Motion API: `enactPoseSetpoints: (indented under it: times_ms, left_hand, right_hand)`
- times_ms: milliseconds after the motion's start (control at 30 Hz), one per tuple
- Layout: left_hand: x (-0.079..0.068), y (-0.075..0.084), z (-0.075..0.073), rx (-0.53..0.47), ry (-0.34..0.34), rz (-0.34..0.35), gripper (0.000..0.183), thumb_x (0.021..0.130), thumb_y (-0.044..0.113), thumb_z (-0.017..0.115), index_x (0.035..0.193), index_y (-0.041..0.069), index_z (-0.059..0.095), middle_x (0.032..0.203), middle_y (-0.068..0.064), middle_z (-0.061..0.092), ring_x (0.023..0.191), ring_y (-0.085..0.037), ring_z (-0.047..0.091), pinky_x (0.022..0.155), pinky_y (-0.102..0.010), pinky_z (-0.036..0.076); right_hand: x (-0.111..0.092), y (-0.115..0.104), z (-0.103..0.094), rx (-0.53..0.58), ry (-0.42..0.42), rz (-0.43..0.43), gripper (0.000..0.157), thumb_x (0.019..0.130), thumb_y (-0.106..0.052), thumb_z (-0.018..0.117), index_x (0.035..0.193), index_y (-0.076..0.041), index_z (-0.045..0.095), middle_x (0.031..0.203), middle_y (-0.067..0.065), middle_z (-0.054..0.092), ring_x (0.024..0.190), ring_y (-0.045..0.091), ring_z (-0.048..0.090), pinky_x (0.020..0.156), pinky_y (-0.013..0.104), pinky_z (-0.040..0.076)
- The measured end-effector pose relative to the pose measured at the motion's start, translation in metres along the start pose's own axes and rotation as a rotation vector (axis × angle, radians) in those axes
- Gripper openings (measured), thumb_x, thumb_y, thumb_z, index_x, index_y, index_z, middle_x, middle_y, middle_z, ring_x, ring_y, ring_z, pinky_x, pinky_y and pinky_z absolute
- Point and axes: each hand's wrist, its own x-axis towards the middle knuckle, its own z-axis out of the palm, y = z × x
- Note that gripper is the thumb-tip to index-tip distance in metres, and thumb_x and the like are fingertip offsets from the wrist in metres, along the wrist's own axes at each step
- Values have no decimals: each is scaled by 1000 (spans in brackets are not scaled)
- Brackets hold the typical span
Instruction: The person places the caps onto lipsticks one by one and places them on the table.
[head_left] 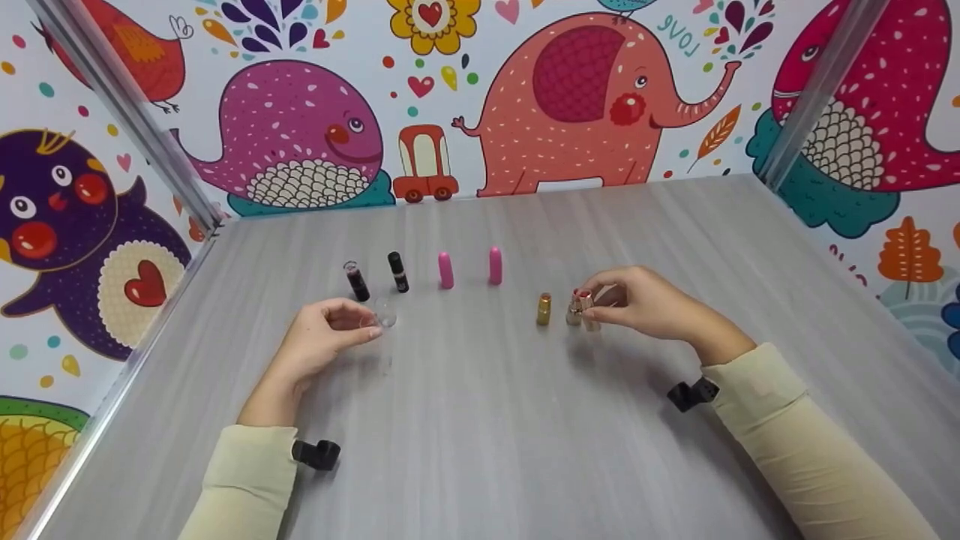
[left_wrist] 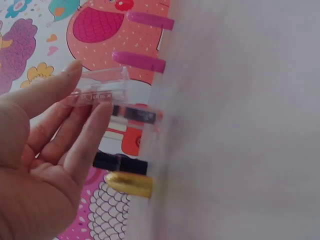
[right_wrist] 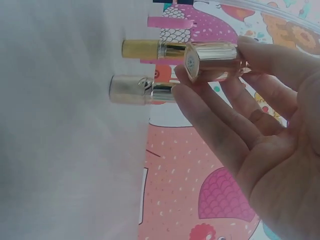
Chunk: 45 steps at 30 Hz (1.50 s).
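My left hand [head_left: 319, 334] pinches a clear see-through lipstick cap [left_wrist: 102, 92] between thumb and fingers, held above the table. On the other side, my right hand [head_left: 649, 304] grips a shiny rose-gold lipstick tube [right_wrist: 215, 60] by its sides. Close beside that tube stands a pale lipstick [right_wrist: 127, 90] with a silvery collar, and left of it a gold lipstick [head_left: 544, 309]. Nearest the left hand is a dark lipstick [head_left: 356, 281] with a clear top. A gold rounded piece [left_wrist: 129, 184] shows in the left wrist view; the left hand hides it from the head view.
Farther back on the grey table [head_left: 480, 420] stand a black lipstick [head_left: 398, 272] and two pink rounded tubes, one left [head_left: 446, 270] and one right [head_left: 495, 265]. Walls printed with cartoon animals close off the back and sides, with metal posts at the back corners.
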Motion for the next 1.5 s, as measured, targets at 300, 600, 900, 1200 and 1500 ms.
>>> enactPoseSetpoints:
  times_ms: [300, 600, 900, 1200, 1500]
  left_hand:
    - [-6, 18, 9, -58, 4, 72, 37, 72, 31, 83, 100, 12, 68, 100, -4, 70, 94, -17, 65, 77, -26, 54]
    - [-13, 35, 28, -159, 36, 111, 41, 71, 38, 82, 102, 14, 68, 102, -2, 70, 101, -16, 63, 86, -30, 52]
    - [-19, 48, 46, -364, 70, 165, 40, 71, 28, 83, 102, 8, 68, 102, -9, 69, 98, -22, 66, 86, -30, 53]
    - [-26, 58, 63, -569, 71, 204, 40, 71, 18, 84, 102, 1, 65, 101, -16, 68, 97, -29, 66, 87, -37, 53]
    - [-35, 65, 82, -604, 1, 231, 36, 73, 14, 82, 101, 1, 63, 100, -17, 66, 96, -29, 63, 86, -37, 54]
  right_hand:
    - [8, -14, 5, -57, 57, -28, 28, 84, -18, 73, 112, -24, 68, 98, -7, 68, 82, 8, 66, 68, 29, 55]
    - [16, -26, 12, -16, 147, 14, 27, 77, -23, 80, 103, -19, 73, 88, -9, 71, 76, 7, 67, 68, 28, 56]
    - [24, -40, 25, 2, 155, -31, 24, 77, -24, 80, 99, -17, 73, 86, -11, 70, 75, 8, 66, 66, 29, 56]
    - [25, -53, 43, 54, 105, -159, 22, 79, -25, 78, 100, -18, 74, 86, -13, 68, 75, 8, 65, 69, 26, 57]
    - [22, -67, 58, 43, 86, -223, 22, 79, -30, 78, 98, -20, 74, 88, -15, 68, 72, 6, 65, 67, 25, 57]
